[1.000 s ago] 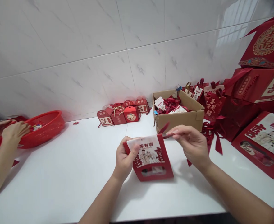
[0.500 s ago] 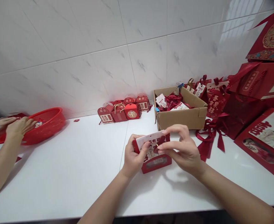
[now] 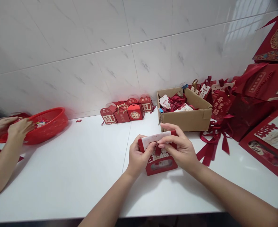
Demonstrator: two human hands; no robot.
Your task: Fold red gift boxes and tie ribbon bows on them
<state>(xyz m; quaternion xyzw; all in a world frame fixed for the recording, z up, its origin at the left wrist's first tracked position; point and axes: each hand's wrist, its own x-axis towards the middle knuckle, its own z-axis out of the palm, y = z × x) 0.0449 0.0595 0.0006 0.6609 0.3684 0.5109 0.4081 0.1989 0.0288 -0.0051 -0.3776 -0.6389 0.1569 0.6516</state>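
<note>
Both my hands hold a small red and white gift box (image 3: 161, 163) just above the white table (image 3: 65, 176). My left hand (image 3: 139, 156) grips its left side, thumb on the white top flap. My right hand (image 3: 178, 148) closes over the top right, fingers pinching a dark red ribbon end against the box front. The lower part of the box shows a small window.
A cardboard carton (image 3: 186, 118) of red ribbons and tags stands just behind the box. Small red boxes (image 3: 127, 111) line the tiled wall. Large red gift boxes (image 3: 266, 138) crowd the right. At the left, another person's hands (image 3: 8, 127) work at a red basket (image 3: 46, 124).
My right hand came in from the upper right with the ribbon and closed on the box top. The box tipped back and moved slightly away from me.
</note>
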